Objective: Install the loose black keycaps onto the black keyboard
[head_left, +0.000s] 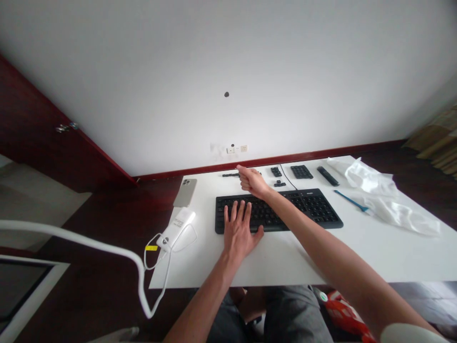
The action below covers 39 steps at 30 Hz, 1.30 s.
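Note:
A black keyboard [307, 206] lies on the white table, its left part partly covered by my hands. My left hand [238, 232] rests on it with fingers spread flat over the keys and the thumb at the front edge. Above the keyboard's back edge, my right hand [253, 182] is closed like a fist; whatever is inside its fingers, if anything, is hidden. Behind that fist runs a row of loose black keycaps [230, 175]. More keycaps lie in a small group [276, 172], an arrow-shaped cluster [279, 183] and a larger block [302, 172].
Right of the keycaps lie a long black object [327, 176], a blue-handled brush [352, 200] and crumpled white plastic [371, 178]. A phone [185, 191] and a white corded device [176, 227] sit along the table's left edge. A white tube [107, 247] crosses at lower left.

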Available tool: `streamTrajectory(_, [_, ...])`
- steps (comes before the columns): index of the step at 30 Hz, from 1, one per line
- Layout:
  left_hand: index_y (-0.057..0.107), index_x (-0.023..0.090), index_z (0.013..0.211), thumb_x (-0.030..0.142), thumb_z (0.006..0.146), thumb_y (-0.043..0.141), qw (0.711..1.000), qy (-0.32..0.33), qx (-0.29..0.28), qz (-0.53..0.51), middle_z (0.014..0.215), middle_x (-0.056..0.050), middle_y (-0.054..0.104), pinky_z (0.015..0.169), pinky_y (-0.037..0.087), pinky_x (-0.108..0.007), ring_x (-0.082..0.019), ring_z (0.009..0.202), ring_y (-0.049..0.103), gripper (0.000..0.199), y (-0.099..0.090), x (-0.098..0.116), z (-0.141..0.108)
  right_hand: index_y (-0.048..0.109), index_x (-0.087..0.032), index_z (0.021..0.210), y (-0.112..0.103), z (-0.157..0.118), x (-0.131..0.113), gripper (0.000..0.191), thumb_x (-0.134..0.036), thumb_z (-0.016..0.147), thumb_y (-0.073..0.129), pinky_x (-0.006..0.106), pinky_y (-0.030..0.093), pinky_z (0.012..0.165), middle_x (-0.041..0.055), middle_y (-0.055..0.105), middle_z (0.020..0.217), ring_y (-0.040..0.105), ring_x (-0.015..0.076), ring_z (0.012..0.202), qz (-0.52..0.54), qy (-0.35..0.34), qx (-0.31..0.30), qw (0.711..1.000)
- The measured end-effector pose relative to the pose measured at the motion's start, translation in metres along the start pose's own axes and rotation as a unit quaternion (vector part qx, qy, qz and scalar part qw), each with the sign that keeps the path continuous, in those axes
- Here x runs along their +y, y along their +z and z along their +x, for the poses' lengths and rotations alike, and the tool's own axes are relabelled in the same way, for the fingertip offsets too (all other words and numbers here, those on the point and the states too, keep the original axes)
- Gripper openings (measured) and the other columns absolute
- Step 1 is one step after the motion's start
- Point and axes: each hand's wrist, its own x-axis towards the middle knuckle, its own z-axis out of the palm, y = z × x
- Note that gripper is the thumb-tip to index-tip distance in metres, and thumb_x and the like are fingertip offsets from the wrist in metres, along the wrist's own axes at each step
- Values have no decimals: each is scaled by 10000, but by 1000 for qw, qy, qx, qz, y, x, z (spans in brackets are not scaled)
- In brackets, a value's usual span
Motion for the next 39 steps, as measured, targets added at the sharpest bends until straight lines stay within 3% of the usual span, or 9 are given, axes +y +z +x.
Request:
streamTrajectory(5, [427, 188, 1585, 458, 945, 611, 1000, -3, 4, 4, 1617, -129, 466, 1273, 246, -642, -354, 1544, 337, 718, -3, 1, -1, 231, -270, 599, -43, -5, -12, 637, -700, 860, 622, 275, 175, 449, -80, 211, 505, 185, 97, 460, -152, -114, 149, 970])
streamTrajectory(8, [439, 184, 1575, 441, 940, 619, 1000, -3, 5, 4, 1601, -135, 485, 1265, 261, -645, -355, 1528, 362, 709, -4, 2, 0, 402, -248, 598, -67, -17, 9, 518, -621, 918, 565, 286, 306, 519, -49, 340, 517, 347, 132, 513, -331, -148, 248, 898])
streamTrajectory(10, [458, 183, 1563, 443, 939, 619, 1000, -4, 7, 3, 1593, -137, 494, 1260, 267, -651, -362, 1514, 380, 695, -4, 2, -1, 612, -222, 747, -76, -22, 22, 331, -494, 932, 575, 291, 387, 598, -41, 457, 560, 445, 151, 554, -426, -157, 263, 851])
streamTrajectory(12, [489, 190, 1544, 446, 929, 631, 1000, -8, 11, 5, 1589, -132, 499, 1252, 283, -654, -376, 1499, 394, 681, -3, 2, -1, 723, -199, 1009, -79, -22, 28, 244, -356, 939, 550, 305, 457, 702, -1, 610, 691, 552, 178, 645, -497, -174, 238, 816])
streamTrajectory(14, [512, 202, 1529, 445, 919, 643, 1000, -14, 15, 6, 1589, -118, 500, 1244, 301, -652, -388, 1491, 396, 670, -2, 1, -1, 728, -179, 1181, -76, -17, 30, 338, -237, 948, 490, 331, 493, 823, 72, 710, 903, 628, 214, 811, -550, -196, 196, 788])
streamTrajectory(19, [513, 197, 1526, 451, 927, 631, 1000, -23, 14, 0, 1596, -103, 493, 1245, 302, -638, -390, 1492, 385, 662, 3, 1, -3, 724, -150, 1280, -62, 5, 31, 456, -66, 938, 433, 389, 453, 1025, 138, 724, 1212, 582, 279, 1129, -659, -185, 97, 723])
streamTrajectory(24, [504, 188, 1532, 470, 929, 622, 1000, -26, 9, -10, 1607, -105, 476, 1250, 296, -629, -390, 1503, 365, 676, 3, 0, -2, 728, -160, 1298, -57, 23, 35, 452, -64, 943, 465, 418, 455, 991, 160, 696, 1292, 528, 319, 1218, -715, -140, 75, 681])
streamTrajectory(29, [525, 190, 1514, 478, 928, 618, 999, -27, 11, -14, 1599, -107, 484, 1244, 303, -634, -394, 1498, 368, 660, 2, 0, -2, 749, -167, 1263, -59, 35, 35, 424, -90, 970, 452, 421, 449, 971, 162, 694, 1305, 536, 321, 1192, -743, -119, 63, 655])
streamTrajectory(39, [520, 201, 1523, 498, 943, 599, 999, -30, 5, -10, 1598, -92, 489, 1253, 300, -614, -381, 1492, 378, 656, 2, -1, -2, 735, -178, 1291, -56, 30, 38, 418, -122, 980, 462, 416, 445, 975, 139, 703, 1303, 548, 310, 1169, -756, -106, 39, 644])
